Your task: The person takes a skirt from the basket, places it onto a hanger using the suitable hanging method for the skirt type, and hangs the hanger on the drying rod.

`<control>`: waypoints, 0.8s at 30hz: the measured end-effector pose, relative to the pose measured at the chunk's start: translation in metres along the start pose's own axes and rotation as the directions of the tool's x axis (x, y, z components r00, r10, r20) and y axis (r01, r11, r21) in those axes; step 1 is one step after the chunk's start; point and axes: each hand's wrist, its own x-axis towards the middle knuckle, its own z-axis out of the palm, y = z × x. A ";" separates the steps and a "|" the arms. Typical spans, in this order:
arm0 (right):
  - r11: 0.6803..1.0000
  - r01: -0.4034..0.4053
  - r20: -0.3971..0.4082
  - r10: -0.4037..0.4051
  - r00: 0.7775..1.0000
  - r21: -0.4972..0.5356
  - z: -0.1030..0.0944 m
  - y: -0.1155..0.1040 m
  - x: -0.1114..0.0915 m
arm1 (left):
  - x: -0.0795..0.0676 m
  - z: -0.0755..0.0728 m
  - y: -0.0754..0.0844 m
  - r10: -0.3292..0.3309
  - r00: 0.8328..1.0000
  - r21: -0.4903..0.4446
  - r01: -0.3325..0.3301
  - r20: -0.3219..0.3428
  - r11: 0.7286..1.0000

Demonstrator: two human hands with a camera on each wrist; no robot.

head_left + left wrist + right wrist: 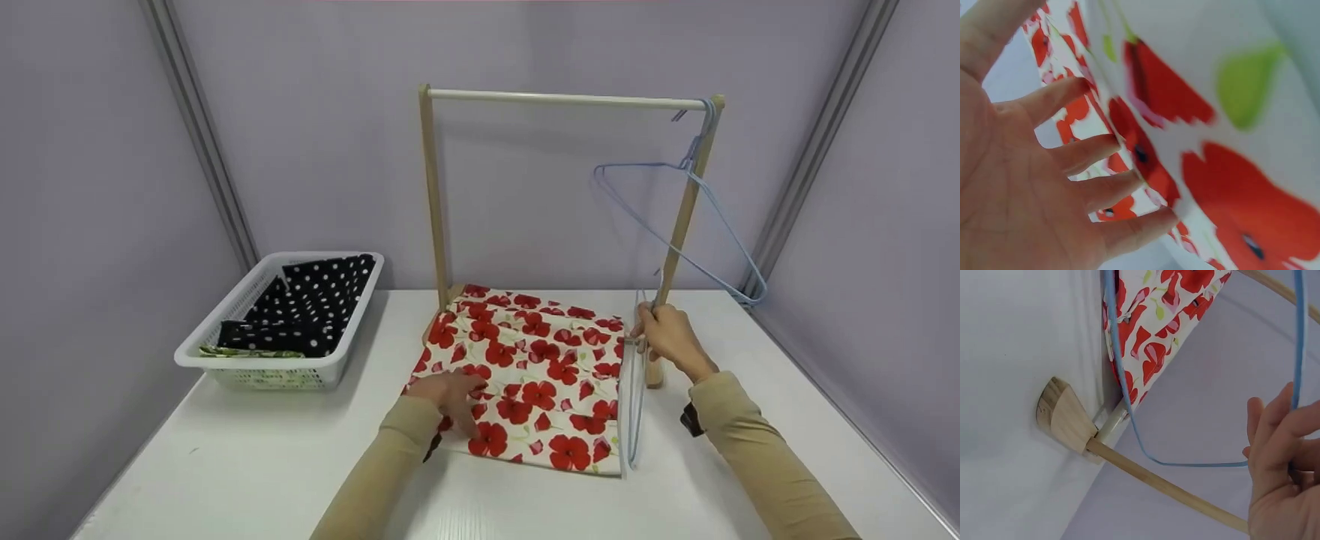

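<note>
A white cloth [517, 375] printed with red flowers lies in front of me, its near end over the table and its far end at the rack's base. My left hand [450, 397] is at its left side, fingers spread; in the left wrist view the fingertips [1129, 181] meet the fabric. Beside the cloth's right edge, my right hand [671, 337] grips a light blue clothes hanger [637, 424] near its hook. That hanger stands edge-on to the head view. In the right wrist view its blue wire [1123, 371] passes in front of the flowered cloth.
A wooden rack [435, 187] with a white crossbar [555, 97] stands at the back. Another blue hanger [637, 214] hangs at the bar's right end. At the left sits a white basket [191, 354] holding black polka-dot cloth [307, 300] and green patterned fabric [251, 352].
</note>
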 end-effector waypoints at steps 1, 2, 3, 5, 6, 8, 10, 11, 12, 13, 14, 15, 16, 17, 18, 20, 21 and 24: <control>1.000 0.002 -0.001 -0.002 1.000 -0.008 0.000 0.001 0.000 | 0.000 0.001 0.002 0.023 1.000 0.007 -0.023 0.010 1.000; 1.000 0.005 -0.001 -0.005 1.000 -0.020 0.000 0.001 0.000 | -0.001 0.002 0.005 0.057 0.998 0.023 -0.057 0.017 0.998; 0.999 0.005 0.000 -0.005 1.000 -0.033 0.000 0.002 0.001 | -0.001 0.003 0.009 0.088 0.996 0.034 -0.089 0.017 0.995; 0.999 0.000 0.005 0.000 1.000 -0.049 0.001 0.004 0.001 | -0.002 0.009 0.018 0.144 0.990 0.059 -0.144 0.008 0.988; 0.998 0.000 0.010 0.001 1.000 -0.057 0.001 0.004 0.001 | -0.002 0.012 0.023 0.173 0.985 0.073 -0.173 0.002 0.982; 0.998 0.000 0.019 0.001 1.000 -0.062 0.003 0.005 0.002 | -0.002 0.020 0.035 0.240 0.971 0.143 -0.235 -0.021 0.962; 0.999 -0.003 0.021 0.004 1.000 -0.054 0.004 0.005 0.002 | -0.001 0.029 0.049 0.301 0.953 0.178 -0.292 -0.030 0.940; 0.999 -0.004 0.022 0.005 1.000 -0.048 0.005 0.005 0.002 | 0.000 0.033 0.055 0.334 0.942 0.198 -0.322 -0.028 0.926; 0.999 -0.006 0.023 0.007 1.000 -0.041 0.005 0.005 0.002 | 0.000 0.037 0.062 0.369 0.929 0.219 -0.356 -0.022 0.908; 0.999 -0.011 0.023 0.012 1.000 -0.033 0.006 0.005 0.003 | 0.001 0.041 0.068 0.404 0.915 0.235 -0.391 -0.009 0.890; 1.000 -0.016 0.020 0.016 1.000 -0.026 0.007 0.004 0.003 | 0.002 0.045 0.075 0.435 0.901 0.248 -0.423 0.006 0.872; 1.000 -0.020 0.021 0.021 1.000 -0.021 0.007 0.004 0.003 | 0.002 0.049 0.081 0.461 0.887 0.265 -0.450 0.021 0.853; 1.000 -0.024 0.023 0.024 0.999 -0.016 0.008 0.004 0.003 | 0.003 0.053 0.087 0.478 0.878 0.286 -0.465 0.030 0.838; 1.000 -0.025 0.024 0.025 0.999 -0.013 0.008 0.004 0.004 | 0.003 0.056 0.092 0.493 0.869 0.313 -0.480 0.041 0.820; 1.000 -0.027 0.024 0.027 0.999 -0.008 0.009 0.003 0.004 | 0.004 0.058 0.097 0.504 0.862 0.335 -0.490 0.048 0.805; 1.000 -0.029 0.022 0.029 0.999 0.000 0.010 0.002 0.004 | 0.006 0.061 0.106 0.502 0.863 0.372 -0.481 0.046 0.793; 1.000 -0.029 0.026 0.029 0.999 0.002 0.010 0.002 0.004 | 0.008 0.062 0.110 0.496 0.867 0.379 -0.473 0.041 0.796; 0.999 -0.033 0.026 0.032 0.999 0.009 0.011 0.001 0.004 | 0.013 0.062 0.117 0.475 0.880 0.359 -0.452 0.026 0.817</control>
